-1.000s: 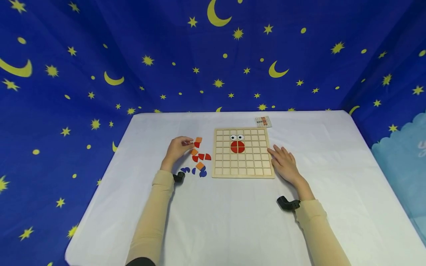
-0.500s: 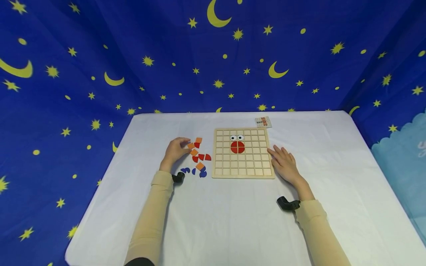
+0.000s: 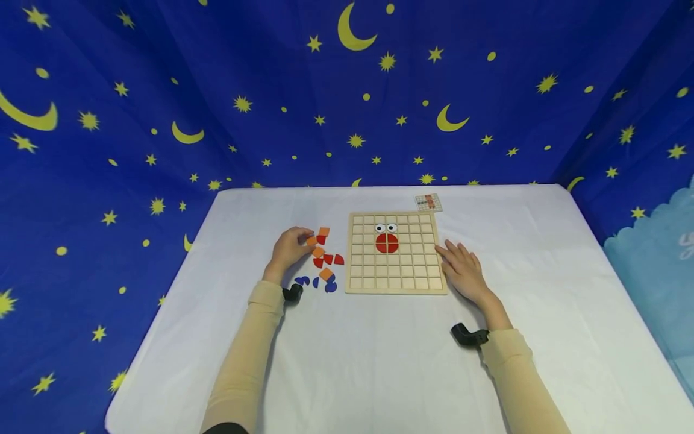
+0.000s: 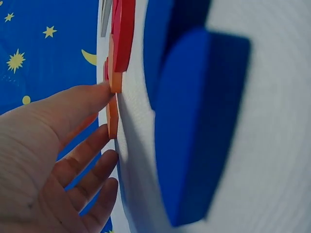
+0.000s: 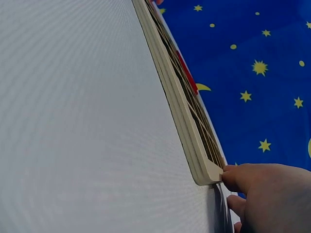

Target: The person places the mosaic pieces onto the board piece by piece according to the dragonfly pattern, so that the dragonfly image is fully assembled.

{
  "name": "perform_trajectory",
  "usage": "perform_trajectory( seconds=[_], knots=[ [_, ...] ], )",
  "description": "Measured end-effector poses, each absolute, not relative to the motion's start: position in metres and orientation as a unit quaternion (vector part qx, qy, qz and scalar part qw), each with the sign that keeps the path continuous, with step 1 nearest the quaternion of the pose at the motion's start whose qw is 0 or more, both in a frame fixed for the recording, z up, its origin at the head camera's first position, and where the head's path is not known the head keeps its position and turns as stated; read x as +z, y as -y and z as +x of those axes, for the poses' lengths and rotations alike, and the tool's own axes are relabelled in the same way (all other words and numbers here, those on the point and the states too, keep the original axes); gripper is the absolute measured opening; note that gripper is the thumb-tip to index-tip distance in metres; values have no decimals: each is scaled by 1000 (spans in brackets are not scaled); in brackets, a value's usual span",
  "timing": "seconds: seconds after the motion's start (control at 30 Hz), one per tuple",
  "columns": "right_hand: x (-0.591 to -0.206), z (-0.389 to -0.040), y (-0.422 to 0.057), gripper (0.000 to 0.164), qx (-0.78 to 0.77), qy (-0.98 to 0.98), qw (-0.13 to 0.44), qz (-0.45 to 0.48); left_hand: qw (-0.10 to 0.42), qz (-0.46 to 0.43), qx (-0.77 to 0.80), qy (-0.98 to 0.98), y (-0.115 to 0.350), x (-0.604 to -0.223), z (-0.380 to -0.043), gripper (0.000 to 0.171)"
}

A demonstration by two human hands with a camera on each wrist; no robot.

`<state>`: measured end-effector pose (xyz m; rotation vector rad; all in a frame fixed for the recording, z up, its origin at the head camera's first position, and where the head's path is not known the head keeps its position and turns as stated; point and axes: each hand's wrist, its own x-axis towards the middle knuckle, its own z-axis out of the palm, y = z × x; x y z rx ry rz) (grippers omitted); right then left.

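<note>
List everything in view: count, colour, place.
curtain: one, blue and yellow, background
table: one, white, before curtain
cloth: one, light blue, right
grid board: one, pale, on table
eye discs: two, mostly white, on board
wedges: eight, red, four on board, four beside
squares: four, orange, board's left
curved pieces: several, blue, board's left
card: one, pale, behind board
wrist devices: two, black, over table
unclear object: one, black, bottom
sleeves: two, beige, foreground
left hand: one, pinching a square
right hand: one, touching board

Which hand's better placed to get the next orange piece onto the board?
Left, I'd say. The left hand has its thumb and fingers on either side of an orange square. The right hand touches the right edge of the board, across from it.
</note>
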<state>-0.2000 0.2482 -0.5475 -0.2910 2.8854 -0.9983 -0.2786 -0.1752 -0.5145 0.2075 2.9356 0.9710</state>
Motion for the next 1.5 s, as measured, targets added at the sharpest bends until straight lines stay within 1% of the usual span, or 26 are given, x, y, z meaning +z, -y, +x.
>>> perform_trajectory(
  seconds=[0.5,0.63,0.77,0.87,1.13,1.5],
  knots=[
    [-547,-198,-248,47,-325,-940,47,-95,8,63,293,-954,171,-519,-277,37],
    [-548,-197,-248,47,-336,-936,34,-100,5,67,293,-954,172,-519,-276,38],
    [-549,-194,-248,48,-355,-928,8,-114,2,70,294,-953,172,-519,-276,40],
    [-550,-193,-248,49,-360,-925,5,-119,1,68,299,-952,172,-517,-276,41],
    [-550,-199,-249,47,-328,-939,40,-99,-21,70,326,-943,167,-508,-279,42],
    [-550,-200,-249,47,-330,-938,30,-102,-15,99,349,-932,149,-494,-289,43]
  ],
)
